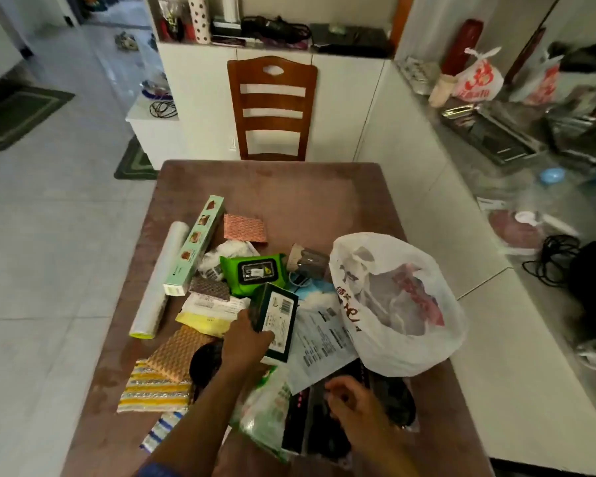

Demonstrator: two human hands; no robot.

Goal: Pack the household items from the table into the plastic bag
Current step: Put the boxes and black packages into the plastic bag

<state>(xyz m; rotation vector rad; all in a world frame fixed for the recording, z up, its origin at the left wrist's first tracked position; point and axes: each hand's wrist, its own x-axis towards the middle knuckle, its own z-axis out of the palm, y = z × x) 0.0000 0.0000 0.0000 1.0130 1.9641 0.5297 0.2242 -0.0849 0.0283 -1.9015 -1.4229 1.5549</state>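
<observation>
A white plastic bag [398,301] with red print stands open on the right side of the brown table [300,194]. My left hand [245,339] is shut on a dark green box [274,320], lifted a little above the pile and tilted. My right hand [350,395] rests on a dark clear-wrapped packet [386,404] at the near edge; whether it grips it is unclear. Loose on the table lie a green wet-wipes pack [252,273], a long pale-green box [195,246], a clear film roll [160,280] and several sponges and cloths [155,390].
A wooden chair [272,108] stands at the table's far end before a white cabinet. A white counter [479,304] runs along the right, carrying bags, cables and trays. Tiled floor with green mats lies to the left.
</observation>
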